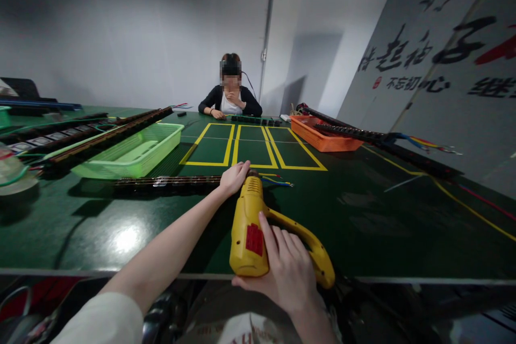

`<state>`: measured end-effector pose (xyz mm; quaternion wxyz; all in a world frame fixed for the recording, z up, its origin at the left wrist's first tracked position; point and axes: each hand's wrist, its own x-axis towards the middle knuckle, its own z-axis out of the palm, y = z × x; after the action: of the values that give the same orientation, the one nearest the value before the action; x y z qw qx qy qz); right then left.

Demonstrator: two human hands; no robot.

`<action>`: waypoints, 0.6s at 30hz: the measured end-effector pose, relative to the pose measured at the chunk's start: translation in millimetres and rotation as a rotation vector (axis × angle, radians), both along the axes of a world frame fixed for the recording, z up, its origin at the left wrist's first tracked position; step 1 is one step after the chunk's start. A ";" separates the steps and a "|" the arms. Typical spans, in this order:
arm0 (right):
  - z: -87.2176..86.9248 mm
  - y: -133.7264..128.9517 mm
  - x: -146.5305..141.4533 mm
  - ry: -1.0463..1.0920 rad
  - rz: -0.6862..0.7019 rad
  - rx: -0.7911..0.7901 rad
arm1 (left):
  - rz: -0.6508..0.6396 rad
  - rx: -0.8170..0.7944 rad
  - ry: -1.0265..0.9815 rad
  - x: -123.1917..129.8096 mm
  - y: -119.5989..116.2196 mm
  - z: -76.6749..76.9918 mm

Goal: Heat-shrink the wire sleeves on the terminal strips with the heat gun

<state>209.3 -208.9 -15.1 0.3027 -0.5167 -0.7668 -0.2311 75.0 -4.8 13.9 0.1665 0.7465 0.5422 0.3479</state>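
A yellow heat gun (243, 231) with a red patch points away from me over the near part of the table. My right hand (288, 266) is closed on the rear of its body, thumb underneath and fingers along the side by the looped handle. Beyond the nozzle, a long dark strip (169, 183) lies crosswise. My left hand (234, 178) closes around its right end, right beside the nozzle. Coloured wires (278, 181) stick out to the right of that hand. The nozzle tip and some left fingers are partly hidden.
On the green table (355, 236), yellow tape rectangles (253, 165) mark the middle. A light green basket (133, 158) with dark strips across it stands left; an orange basket (322, 140) with more strips stands right. A person (229, 97) sits at the far edge.
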 end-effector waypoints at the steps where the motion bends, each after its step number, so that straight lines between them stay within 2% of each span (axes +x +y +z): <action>1: 0.7 0.0 0.7 -0.015 0.007 -0.008 | 0.004 -0.002 -0.001 0.0 0.2 -0.1; 11: 2.5 1.5 21.0 -0.035 0.039 -0.038 | -0.036 0.005 -0.026 -1.2 -1.4 0.2; 18: 8.8 4.3 47.1 -0.066 -0.034 -0.027 | -0.041 -0.008 -0.069 -0.4 -3.9 1.8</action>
<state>256.4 -204.6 -6.2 0.2664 -0.5256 -0.7707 -0.2427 74.5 -8.6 15.7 0.1949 0.7443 0.5222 0.3678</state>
